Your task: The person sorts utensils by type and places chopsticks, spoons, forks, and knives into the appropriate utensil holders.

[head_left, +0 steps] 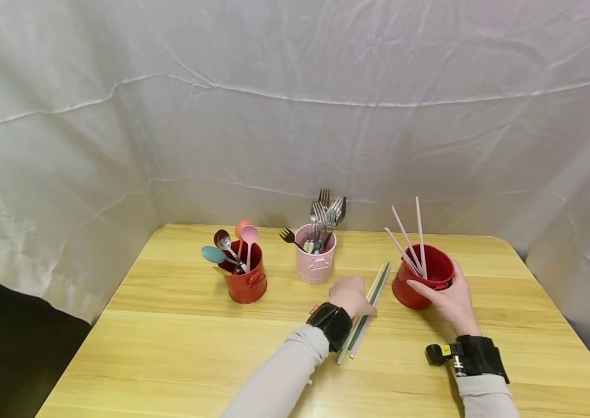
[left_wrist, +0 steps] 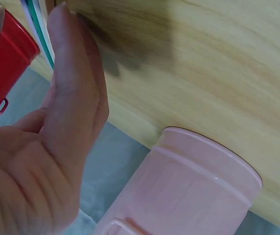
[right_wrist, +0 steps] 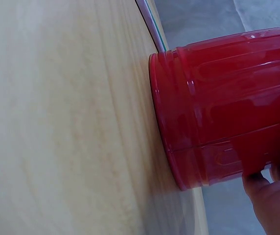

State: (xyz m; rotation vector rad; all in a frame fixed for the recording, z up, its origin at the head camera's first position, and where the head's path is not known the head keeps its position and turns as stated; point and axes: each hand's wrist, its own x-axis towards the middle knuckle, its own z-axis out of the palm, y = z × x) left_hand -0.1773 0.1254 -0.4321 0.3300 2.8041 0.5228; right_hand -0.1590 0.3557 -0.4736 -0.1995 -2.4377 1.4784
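Several chopsticks (head_left: 360, 338) in green and pale colours lie slanted on the table, at the middle right. My left hand (head_left: 349, 295) is over them, fingers pointing down. In the left wrist view, a gap separates the thumb from the fingers (left_wrist: 74, 73), whose tips are close by the chopsticks; whether they touch is unclear. My right hand (head_left: 451, 299) grips a red bucket (head_left: 409, 295) at its rim, thumb on the near side. Pink chopsticks (head_left: 421, 232) stand leaning inside this bucket. In the right wrist view, the bucket's base (right_wrist: 167, 122) is against the tabletop.
A pink bucket (head_left: 314, 270) of forks (head_left: 324, 200) stands left of the chopsticks, a black fork leaning out. Farther left, another red bucket (head_left: 246, 290) holds several spoons (head_left: 249, 234). A pale cloth (head_left: 295, 139) hangs behind the wooden table (head_left: 169, 348).
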